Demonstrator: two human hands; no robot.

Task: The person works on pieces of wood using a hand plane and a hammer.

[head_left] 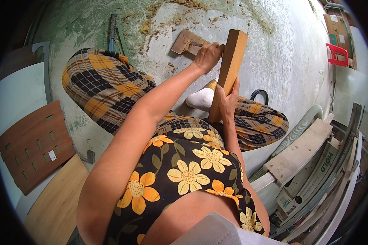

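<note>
A long, square-edged block of varnished wood [233,57] stands tilted in front of me, its lower end by my lap. My right hand [228,100] is closed around its lower part, thumb on the near face. My left hand [208,57] is curled shut against the block's left side near its upper end. Whatever those fingers may hold is hidden. Just beyond the left hand, a worn brown flat piece [183,42] with a dark bar across it lies on the floor.
Brown crumbs [149,26] litter the floor ahead. A blue-handled tool [111,32] lies beyond my left knee. A slotted brown panel [37,145] is at left. Right are a black ring [259,96], a grey hose [288,130], stacked planks [300,153] and a red stool [337,55].
</note>
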